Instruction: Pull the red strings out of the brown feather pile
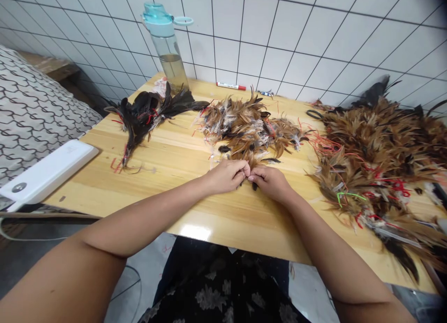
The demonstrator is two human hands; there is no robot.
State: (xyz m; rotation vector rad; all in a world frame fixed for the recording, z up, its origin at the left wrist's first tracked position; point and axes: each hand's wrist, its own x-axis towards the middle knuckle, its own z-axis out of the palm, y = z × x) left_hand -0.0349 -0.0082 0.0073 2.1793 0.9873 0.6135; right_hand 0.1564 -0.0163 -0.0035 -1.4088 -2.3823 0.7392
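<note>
My left hand (pixel 228 175) and my right hand (pixel 270 179) meet at the near middle of the wooden table (pixel 195 206), fingertips pinched together. Between them sits a small tuft of brown feathers (pixel 252 159), its lower ends hidden by my fingers. Just beyond lies a loose pile of brown and black feathers (pixel 240 122) with whitish quill ends and red strings. Small dark feather bits show under my fingers.
Black feather bundles (pixel 150 106) lie to the left, a big heap of brown feathers (pixel 373 141) with red strings to the right. A water bottle (pixel 169 52) and red-capped marker (pixel 230 86) stand and lie by the tiled wall. A white power bank (pixel 49 171) rests at the left edge.
</note>
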